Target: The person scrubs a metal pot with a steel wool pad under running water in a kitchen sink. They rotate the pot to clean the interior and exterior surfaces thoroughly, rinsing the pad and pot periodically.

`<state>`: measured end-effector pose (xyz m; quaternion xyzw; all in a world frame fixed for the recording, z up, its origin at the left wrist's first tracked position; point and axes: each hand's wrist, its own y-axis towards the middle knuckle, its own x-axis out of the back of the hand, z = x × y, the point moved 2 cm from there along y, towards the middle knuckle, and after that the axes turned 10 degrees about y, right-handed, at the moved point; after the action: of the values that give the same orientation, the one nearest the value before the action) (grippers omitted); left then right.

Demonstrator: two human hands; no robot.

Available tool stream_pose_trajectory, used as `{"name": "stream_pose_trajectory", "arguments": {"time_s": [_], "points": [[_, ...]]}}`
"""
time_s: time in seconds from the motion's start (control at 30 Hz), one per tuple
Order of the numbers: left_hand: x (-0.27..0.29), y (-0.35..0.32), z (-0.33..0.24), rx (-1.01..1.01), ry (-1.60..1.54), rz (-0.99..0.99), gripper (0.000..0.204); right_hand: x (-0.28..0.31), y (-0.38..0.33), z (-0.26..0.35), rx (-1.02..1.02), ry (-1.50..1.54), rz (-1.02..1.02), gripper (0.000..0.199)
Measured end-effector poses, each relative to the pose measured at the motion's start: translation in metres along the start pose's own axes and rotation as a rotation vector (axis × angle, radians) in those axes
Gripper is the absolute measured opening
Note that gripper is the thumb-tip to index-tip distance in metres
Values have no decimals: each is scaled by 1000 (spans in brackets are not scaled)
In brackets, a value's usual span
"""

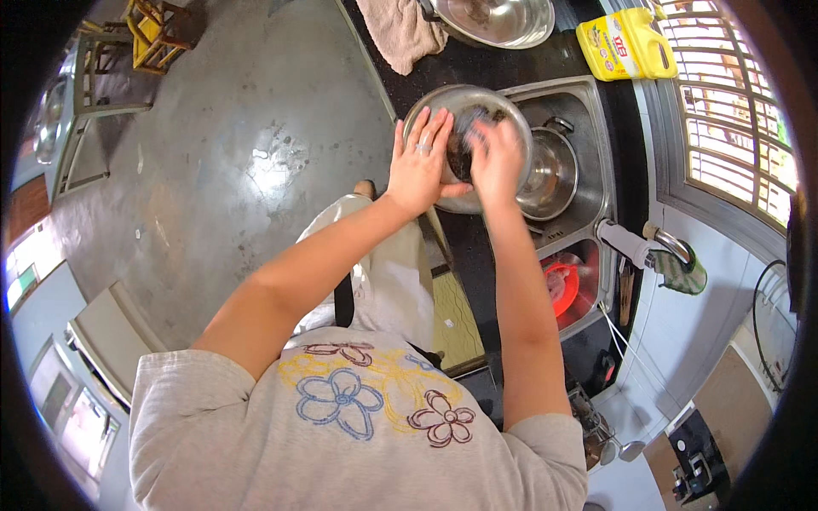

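The steel bowl (467, 106) is held up over the near rim of the sink (596, 128), tilted so its hollow faces the person, and it sits between the two hands. The left hand (419, 162) is spread flat against the bowl's left outer wall, fingers pointing up along the rim and a ring on one of them, so it props the bowl rather than closing round it. The right hand (497, 162) is inside the bowl's mouth, fingers bunched on a dark scrubbing pad (477, 128) pressed to the inner wall; the hand is blurred, so the exact grip is hard to tell. Just right of the bowl, down in the sink, stands a steel pot (552, 175) with a handle on its far edge. Further along the black worktop (511, 64) lie a beige cloth (400, 30), a second steel bowl (498, 19) and, at the right, a yellow jug-shaped container (626, 43) beside the barred window (733, 128).
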<state>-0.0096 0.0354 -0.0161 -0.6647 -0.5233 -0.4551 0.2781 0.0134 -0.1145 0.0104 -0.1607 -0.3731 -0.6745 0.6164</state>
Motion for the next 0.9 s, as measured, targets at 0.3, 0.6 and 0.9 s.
{"name": "stream_pose_trajectory", "arguments": {"time_s": [0.3,0.6,0.9], "points": [[-5,5,2,-22,76,25,126,-7,3,15,-108,52,93,27],[-3,6,4,-29,110,42,122,-13,-22,7,-72,94,32,18],[-1,7,5,-7,69,56,129,9,-32,-5,-107,148,93,18]]}}
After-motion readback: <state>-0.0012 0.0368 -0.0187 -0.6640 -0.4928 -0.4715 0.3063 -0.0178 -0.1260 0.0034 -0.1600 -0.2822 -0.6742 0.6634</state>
